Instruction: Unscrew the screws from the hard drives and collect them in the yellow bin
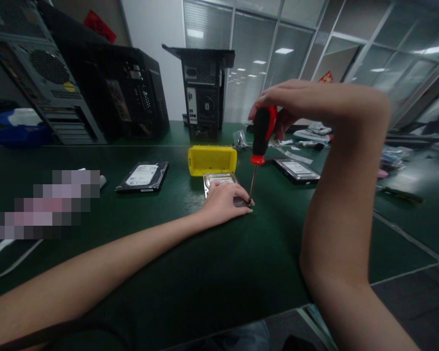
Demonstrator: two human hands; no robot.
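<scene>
My left hand [225, 202] lies over a hard drive [219, 178] on the green table, its thumb and fingers gripping the drive's near right part. Above it, my right hand [278, 105] is closed round the top of a red and black screwdriver [262, 134]. The screwdriver stands nearly upright, its shaft slanting down to the drive's right corner, beside my left fingertips. What the tip touches is too small to make out. Just behind the drive sits a yellow open box [212, 160].
A second hard drive [142, 176] lies to the left and a third [298, 169] to the right. Computer cases [205, 97] stand at the back. Plastic bags and small parts are spread at the right. A blurred-out object with a white strap [14, 261] is at the left.
</scene>
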